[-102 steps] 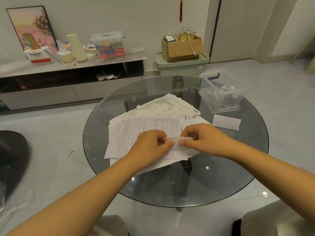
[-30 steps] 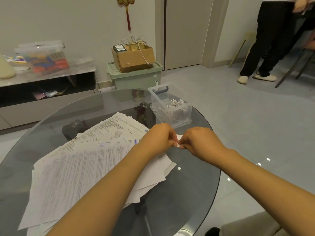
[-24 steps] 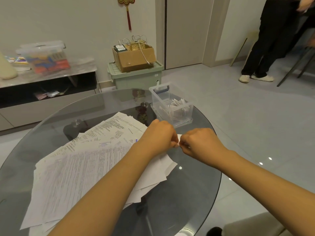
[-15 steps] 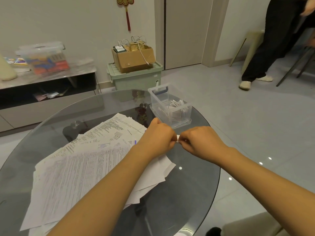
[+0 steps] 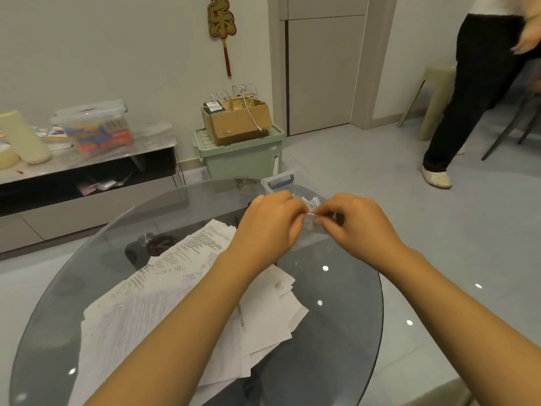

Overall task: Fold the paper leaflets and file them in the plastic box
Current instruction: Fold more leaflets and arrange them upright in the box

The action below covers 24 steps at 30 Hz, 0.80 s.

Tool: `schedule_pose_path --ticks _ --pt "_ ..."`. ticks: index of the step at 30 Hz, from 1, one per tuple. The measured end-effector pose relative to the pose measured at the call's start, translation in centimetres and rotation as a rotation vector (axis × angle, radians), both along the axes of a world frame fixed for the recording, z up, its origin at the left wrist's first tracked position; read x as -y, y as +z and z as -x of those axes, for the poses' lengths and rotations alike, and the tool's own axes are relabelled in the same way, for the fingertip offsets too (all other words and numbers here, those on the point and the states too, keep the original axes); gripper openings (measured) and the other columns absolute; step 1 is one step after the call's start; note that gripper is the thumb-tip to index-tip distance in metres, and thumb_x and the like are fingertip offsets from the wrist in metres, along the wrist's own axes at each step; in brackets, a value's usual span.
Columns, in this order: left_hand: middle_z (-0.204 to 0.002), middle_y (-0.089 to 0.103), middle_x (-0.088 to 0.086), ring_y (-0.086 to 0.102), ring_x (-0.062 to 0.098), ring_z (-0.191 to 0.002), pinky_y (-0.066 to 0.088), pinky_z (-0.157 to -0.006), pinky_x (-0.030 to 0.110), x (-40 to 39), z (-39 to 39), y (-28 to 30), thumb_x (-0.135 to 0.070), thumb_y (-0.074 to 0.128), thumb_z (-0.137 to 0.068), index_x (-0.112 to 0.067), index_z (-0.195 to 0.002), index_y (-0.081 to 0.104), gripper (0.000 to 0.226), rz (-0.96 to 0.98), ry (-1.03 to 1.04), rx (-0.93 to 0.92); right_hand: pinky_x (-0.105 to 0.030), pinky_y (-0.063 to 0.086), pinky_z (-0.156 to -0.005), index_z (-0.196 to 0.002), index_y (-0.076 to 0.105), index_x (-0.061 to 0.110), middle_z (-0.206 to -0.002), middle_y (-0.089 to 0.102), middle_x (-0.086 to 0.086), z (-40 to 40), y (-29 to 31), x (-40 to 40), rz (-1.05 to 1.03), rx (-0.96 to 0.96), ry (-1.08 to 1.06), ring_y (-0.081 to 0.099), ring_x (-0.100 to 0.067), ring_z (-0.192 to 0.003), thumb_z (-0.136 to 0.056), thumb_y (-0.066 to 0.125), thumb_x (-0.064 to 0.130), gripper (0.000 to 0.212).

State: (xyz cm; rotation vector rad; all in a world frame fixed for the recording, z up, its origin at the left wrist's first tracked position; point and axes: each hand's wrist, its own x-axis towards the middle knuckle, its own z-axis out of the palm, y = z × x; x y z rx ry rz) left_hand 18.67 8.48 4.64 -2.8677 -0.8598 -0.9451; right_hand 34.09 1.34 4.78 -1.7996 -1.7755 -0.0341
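My left hand (image 5: 270,222) and my right hand (image 5: 355,222) are raised side by side and pinch a small folded white leaflet (image 5: 309,220) between their fingertips. Right behind them stands the clear plastic box (image 5: 276,181) on the far side of the round glass table (image 5: 336,332); my hands hide most of it, and a few folded white slips (image 5: 311,200) show inside. A loose pile of printed paper leaflets (image 5: 175,288) lies spread on the glass under my left forearm.
Behind the table stand a green storage bin (image 5: 243,156) with a cardboard box (image 5: 238,120) on top, and a low cabinet (image 5: 87,177) carrying another plastic container (image 5: 93,126). A person in black trousers (image 5: 474,92) stands at the far right beside a stool (image 5: 436,101).
My hands have lifted the small folded leaflet up and away from me, so it now sits in front of the plastic box. The view has tilted up. The person at the right has shifted.
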Motion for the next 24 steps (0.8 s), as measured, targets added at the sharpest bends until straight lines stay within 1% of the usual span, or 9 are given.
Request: schedule_pose_path --ticks 3,5,8,10,12,13,16,19,24 --pt "-0.094 0.061 0.005 0.06 0.024 -0.082 0.049 -0.072 0.038 -1.6 -1.0 1.1 -0.017 0.056 -0.09 -0.013 -0.1 0.069 0.017 0.056 0.025 0.096 -0.02 0.037 -0.068 -0.099 0.072 0.017 -0.087 0.065 0.004 -0.3 0.9 -1.6 -0.016 -0.079 -0.058 0.049 -0.008 -0.071 -0.086 0.061 0.019 0.016" --pt "-0.108 0.056 0.003 0.058 0.018 -0.094 0.049 -0.082 0.034 -2.7 -1.6 1.4 -0.02 0.056 -0.092 -0.015 -0.113 0.061 0.022 0.174 0.074 0.14 -0.02 0.038 -0.063 -0.096 0.072 0.017 -0.084 0.066 0.003 -0.8 1.0 -2.5 -0.027 -0.143 -0.124 0.05 -0.009 -0.068 -0.086 0.061 0.018 0.014" --pt "-0.103 0.055 -0.002 0.054 0.015 -0.094 0.046 -0.087 0.034 -4.3 -2.4 1.9 -0.02 0.056 -0.091 -0.015 -0.106 0.055 0.016 0.355 0.118 0.153 -0.019 0.04 -0.059 -0.089 0.072 0.015 -0.08 0.066 0.001 -1.7 0.9 -4.1 -0.085 -0.286 -0.244 0.054 -0.012 -0.068 -0.085 0.061 0.014 0.012" --pt "-0.098 0.057 -0.007 0.055 0.015 -0.098 0.038 -0.098 0.036 -5.4 -2.7 1.8 -0.023 0.055 -0.091 -0.02 -0.1 0.062 0.011 0.377 0.079 -0.045 -0.014 0.04 -0.058 -0.087 0.07 0.013 -0.08 0.067 0.0 -2.1 0.5 -4.9 -0.115 -0.347 -0.302 0.056 -0.013 -0.07 -0.085 0.06 0.013 0.011" --pt "-0.106 0.057 -0.011 0.05 0.012 -0.108 0.025 -0.104 0.034 -6.5 -2.9 1.5 -0.03 0.058 -0.091 -0.029 -0.101 0.068 0.014 0.382 0.03 -0.296 -0.017 0.041 -0.059 -0.087 0.07 0.013 -0.08 0.067 -0.001 -2.2 0.1 -5.8 -0.115 -0.382 -0.337 0.058 -0.015 -0.071 -0.085 0.06 0.013 0.01" --pt "-0.111 0.057 -0.011 0.049 0.01 -0.11 0.024 -0.105 0.034 -6.9 -2.9 1.5 -0.031 0.061 -0.089 -0.032 -0.104 0.069 0.016 0.414 0.001 -0.363 -0.02 0.042 -0.061 -0.086 0.07 0.013 -0.08 0.067 -0.002 -2.2 -0.1 -6.0 -0.107 -0.395 -0.341 0.058 -0.015 -0.071 -0.085 0.06 0.014 0.01" --pt "-0.118 0.058 -0.01 0.05 0.009 -0.11 0.037 -0.102 0.034 -8.7 -3.6 1.6 -0.03 0.069 -0.084 -0.033 -0.11 0.068 0.026 0.508 -0.088 -0.389 -0.025 0.044 -0.065 -0.087 0.07 0.012 -0.081 0.067 -0.002 -2.2 -0.7 -6.7 -0.064 -0.39 -0.35 0.058 -0.016 -0.072 -0.085 0.059 0.013 0.011" --pt "-0.125 0.057 -0.01 0.046 0.01 -0.117 0.036 -0.1 0.027 -9.7 -4.6 1.6 -0.025 0.071 -0.082 -0.031 -0.117 0.065 0.037 0.456 -0.138 -0.461 -0.026 0.044 -0.065 -0.089 0.07 0.011 -0.083 0.066 -0.003 -2.1 -1.1 -7.0 -0.043 -0.335 -0.361 0.056 -0.016 -0.072 -0.085 0.057 0.011 0.014" --pt "-0.13 0.054 -0.009 0.041 0.013 -0.121 0.035 -0.104 0.033 -10.1 -5.8 0.7 -0.017 0.065 -0.085 -0.033 -0.117 0.066 0.035 0.365 -0.201 -0.584 -0.024 0.036 -0.065 -0.096 0.07 0.011 -0.092 0.063 -0.006 -2.3 -1.6 -7.3 -0.01 -0.228 -0.39 0.051 -0.017 -0.076 -0.089 0.053 0.014 0.018"
